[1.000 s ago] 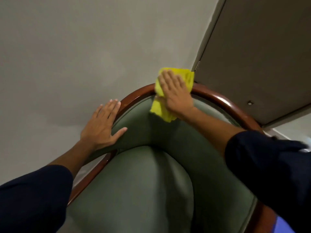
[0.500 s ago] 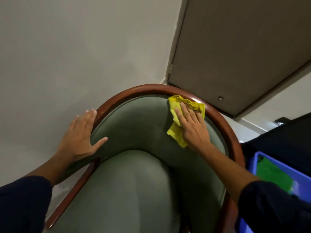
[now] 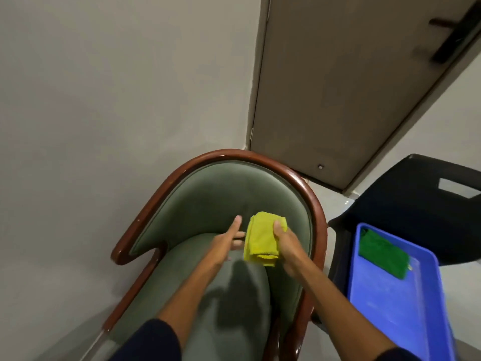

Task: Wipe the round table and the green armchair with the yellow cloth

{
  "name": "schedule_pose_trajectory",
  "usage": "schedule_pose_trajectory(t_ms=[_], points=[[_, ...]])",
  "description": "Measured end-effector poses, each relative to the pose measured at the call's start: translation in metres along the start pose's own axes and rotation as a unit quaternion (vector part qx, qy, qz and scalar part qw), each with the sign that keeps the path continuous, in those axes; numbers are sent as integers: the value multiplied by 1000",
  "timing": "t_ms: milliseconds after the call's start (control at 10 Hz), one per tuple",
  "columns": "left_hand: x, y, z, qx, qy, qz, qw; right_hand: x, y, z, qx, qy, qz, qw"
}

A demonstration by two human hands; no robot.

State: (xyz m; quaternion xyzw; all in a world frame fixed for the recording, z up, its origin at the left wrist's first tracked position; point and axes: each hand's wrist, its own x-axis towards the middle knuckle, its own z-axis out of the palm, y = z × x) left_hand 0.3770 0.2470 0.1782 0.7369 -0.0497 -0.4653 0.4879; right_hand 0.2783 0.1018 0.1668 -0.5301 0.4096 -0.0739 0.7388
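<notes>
holding yellow cloth (image 3: pixel 263 239) over green armchair (image 3: pixel 221 194), blue tray (image 3: pixel 406 308) beside

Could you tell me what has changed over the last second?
The right hand lifted the yellow cloth off the armchair's backrest and holds it folded over the seat. The left hand left the wooden rim and came beside the cloth. The armchair stayed put.

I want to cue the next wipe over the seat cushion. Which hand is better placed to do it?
Right. The right hand already grips the folded yellow cloth just above the green armchair seat; the left hand is open beside it, fingertips near the cloth's edge, holding nothing.
</notes>
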Motion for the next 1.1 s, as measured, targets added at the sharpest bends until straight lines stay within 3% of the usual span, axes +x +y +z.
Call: schedule_pose_trajectory(t_ms=[100,200,300,400,500,600,700,800,900,1000,1100], points=[[-24,16,22,20,24,59,998,-19,7,11,44,-18,31,998],[-38,27,34,144,59,145,977,-31,10,-6,142,-52,80,985],[-49,52,48,76,-59,163,982,-41,7,-46,205,-38,59,976],[-56,83,88,18,-170,124,977,-49,6,-98,275,-60,38,959],[-41,101,167,-23,-214,90,972,-47,17,-184,338,-106,64,933],[-28,92,186,17,-138,80,987,-50,26,-230,336,-66,118,932],[11,49,254,118,-79,66,988,-45,51,-323,211,36,142,966],[37,-11,329,230,-43,16,972,-45,89,-394,20,171,198,965],[59,-67,387,273,-46,-3,961,-32,134,-438,-152,265,193,932],[69,-104,421,355,-79,0,932,-31,168,-463,-246,299,183,904],[64,-112,421,427,-90,71,897,-45,175,-472,-372,266,188,869]])
